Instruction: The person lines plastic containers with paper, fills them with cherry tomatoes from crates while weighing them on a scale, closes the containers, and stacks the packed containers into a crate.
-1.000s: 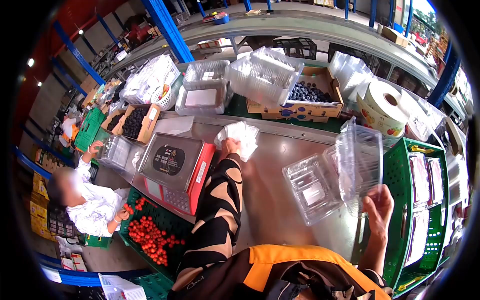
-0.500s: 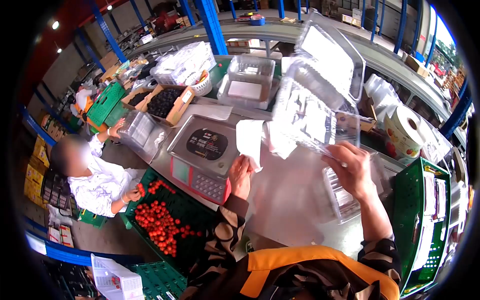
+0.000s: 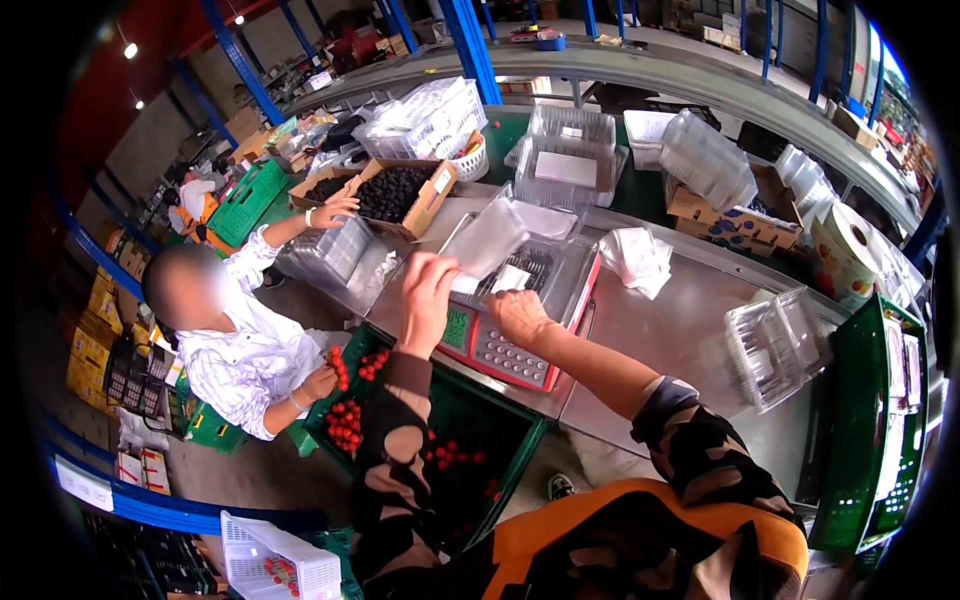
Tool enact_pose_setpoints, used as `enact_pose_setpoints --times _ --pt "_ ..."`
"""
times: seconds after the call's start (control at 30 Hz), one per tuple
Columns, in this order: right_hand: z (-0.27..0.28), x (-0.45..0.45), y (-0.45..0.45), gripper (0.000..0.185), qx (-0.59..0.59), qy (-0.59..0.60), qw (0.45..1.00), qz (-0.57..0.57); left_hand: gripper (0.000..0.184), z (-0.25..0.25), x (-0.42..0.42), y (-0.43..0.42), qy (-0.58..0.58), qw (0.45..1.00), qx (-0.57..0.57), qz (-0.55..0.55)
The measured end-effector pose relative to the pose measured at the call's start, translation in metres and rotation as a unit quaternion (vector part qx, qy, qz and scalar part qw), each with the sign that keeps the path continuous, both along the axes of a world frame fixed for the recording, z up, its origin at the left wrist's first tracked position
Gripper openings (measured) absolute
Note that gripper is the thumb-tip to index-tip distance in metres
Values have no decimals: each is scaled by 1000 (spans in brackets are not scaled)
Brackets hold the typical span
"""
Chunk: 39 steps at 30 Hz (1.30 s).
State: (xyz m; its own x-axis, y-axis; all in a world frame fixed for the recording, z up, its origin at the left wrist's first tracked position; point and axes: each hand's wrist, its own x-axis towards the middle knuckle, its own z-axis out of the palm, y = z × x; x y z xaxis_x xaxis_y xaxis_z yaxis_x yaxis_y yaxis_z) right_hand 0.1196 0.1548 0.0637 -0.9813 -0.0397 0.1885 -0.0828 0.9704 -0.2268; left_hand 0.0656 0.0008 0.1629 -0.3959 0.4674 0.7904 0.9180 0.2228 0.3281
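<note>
"Head view, near to far: anything gripped?"

"See right hand point(image 3: 520, 315) over the scale point(image 3: 510, 355), with fingers curled against a white paper slip point(image 3: 512, 278); left hand point(image 3: 428, 300), with fingers bent at the clear container point(image 3: 487, 240). Can't tell whether gripping with either."

"How far along?"

"Container already atop the scale, slip seemingly inside. Apparently not filled, not closed: no fruit visible in it."

"Farther out?"

"Just right of the scale, a paper stack point(image 3: 637, 262); well right, another container point(image 3: 770, 350); behind, stacked containers point(image 3: 570, 165)."
</note>
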Motion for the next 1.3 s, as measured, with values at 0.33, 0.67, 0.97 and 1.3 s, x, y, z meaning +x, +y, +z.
enact_pose_setpoints --times 0.33,0.67,0.97,1.3 --pt "-32 153 19 31 -106 186 975 54 15 -65 -110 64 171 848 -486 -129" --pt "-113 240 131 29 -196 116 943 -243 26 -47 71 -46 -176 978 -112 6" --pt "-165 223 92 34 -85 128 950 -272 11 -210 221 -329 -341 784 -124 503" --pt "-171 214 77 32 -17 110 939 -324 21 -313 70 -262 -377 738 -208 519"
